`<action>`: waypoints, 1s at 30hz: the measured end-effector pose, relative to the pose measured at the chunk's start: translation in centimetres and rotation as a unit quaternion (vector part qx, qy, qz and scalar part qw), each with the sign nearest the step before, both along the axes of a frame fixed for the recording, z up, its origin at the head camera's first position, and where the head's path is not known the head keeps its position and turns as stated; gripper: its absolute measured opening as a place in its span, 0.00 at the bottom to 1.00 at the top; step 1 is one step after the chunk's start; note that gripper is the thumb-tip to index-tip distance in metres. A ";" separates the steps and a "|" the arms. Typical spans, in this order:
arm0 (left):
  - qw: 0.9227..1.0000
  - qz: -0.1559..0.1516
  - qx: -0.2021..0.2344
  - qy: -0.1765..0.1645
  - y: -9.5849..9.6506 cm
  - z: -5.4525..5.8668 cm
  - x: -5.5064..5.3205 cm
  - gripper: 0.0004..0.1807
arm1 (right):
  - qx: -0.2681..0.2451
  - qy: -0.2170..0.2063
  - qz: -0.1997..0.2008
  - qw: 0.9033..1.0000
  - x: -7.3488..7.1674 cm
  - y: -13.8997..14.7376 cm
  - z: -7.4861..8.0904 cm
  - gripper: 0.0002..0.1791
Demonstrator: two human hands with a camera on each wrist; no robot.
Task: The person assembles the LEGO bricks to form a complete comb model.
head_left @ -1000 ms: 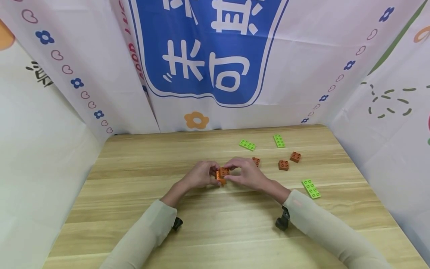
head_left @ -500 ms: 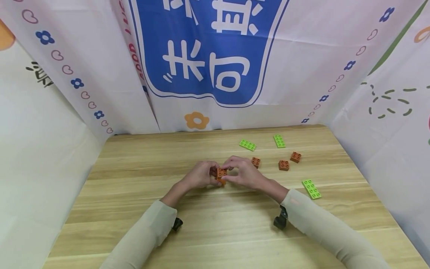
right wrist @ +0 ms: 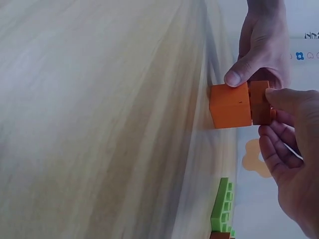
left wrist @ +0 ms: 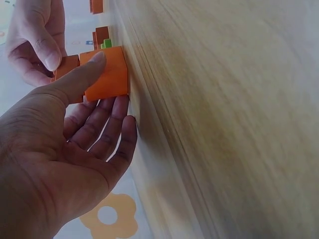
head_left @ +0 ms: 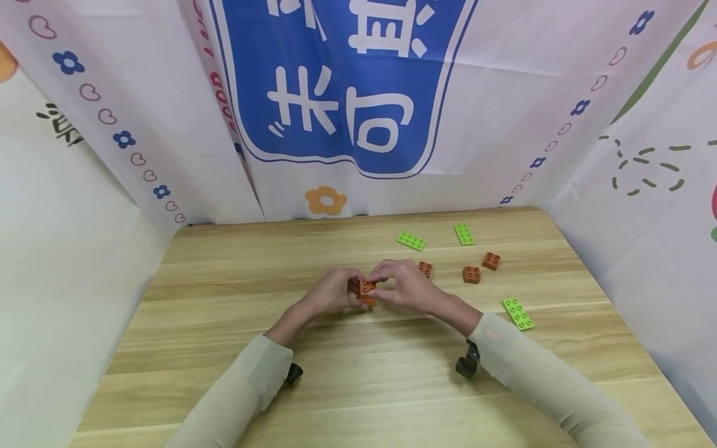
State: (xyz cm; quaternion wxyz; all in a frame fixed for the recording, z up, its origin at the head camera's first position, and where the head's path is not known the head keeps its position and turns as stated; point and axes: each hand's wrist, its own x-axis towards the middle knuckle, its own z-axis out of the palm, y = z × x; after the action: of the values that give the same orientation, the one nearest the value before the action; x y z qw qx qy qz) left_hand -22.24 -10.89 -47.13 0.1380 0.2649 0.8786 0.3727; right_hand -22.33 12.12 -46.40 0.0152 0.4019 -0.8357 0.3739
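Near the middle of the table, my left hand (head_left: 335,290) holds a bright orange block (right wrist: 230,106) between thumb and fingers. The block stands upright at the tabletop. A smaller reddish-brown toy brick (right wrist: 260,102) with studs is pinched by my right hand (head_left: 410,288), thumb on one side and fingers on the other. That brick lies over the orange block's top, lined up with it; whether it is pressed fully down I cannot tell. In the left wrist view, my left thumb crosses the front of the orange block (left wrist: 112,77).
Just beyond my right hand lies a brown brick (head_left: 425,269). Two more brown bricks, one (head_left: 472,274) and another (head_left: 492,261), lie further right. Green eight-stud bricks lie at the back (head_left: 411,241), at the back right (head_left: 463,234) and near the right forearm (head_left: 518,313).
My right hand has moved slightly left, bringing the brown brick from the orange block's right side to a place squarely over it. The left hand keeps its hold on the orange block.
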 end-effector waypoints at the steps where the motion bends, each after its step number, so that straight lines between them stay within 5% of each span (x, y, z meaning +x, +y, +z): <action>1: 1.000 0.001 0.001 -0.004 0.0 0.0 0.0 0.18 | 0.005 -0.002 0.001 1.000 0.0 0.0 0.1 0.14; 17: 0.999 -0.015 0.027 -0.037 -0.8 0.8 0.0 0.19 | 0.060 -0.012 0.014 0.998 0.1 -0.9 1.9 0.15; 30: 0.998 -0.027 0.051 -0.040 -0.9 0.4 -0.2 0.18 | 0.051 -0.012 -0.009 0.999 0.4 -0.6 1.2 0.14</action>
State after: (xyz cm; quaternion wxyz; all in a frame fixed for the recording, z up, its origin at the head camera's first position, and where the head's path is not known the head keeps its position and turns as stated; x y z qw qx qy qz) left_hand -22.40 -11.77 -46.77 0.1690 0.2800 0.8450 0.4231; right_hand -21.89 11.49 -45.21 -0.0116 0.3897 -0.8575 0.3358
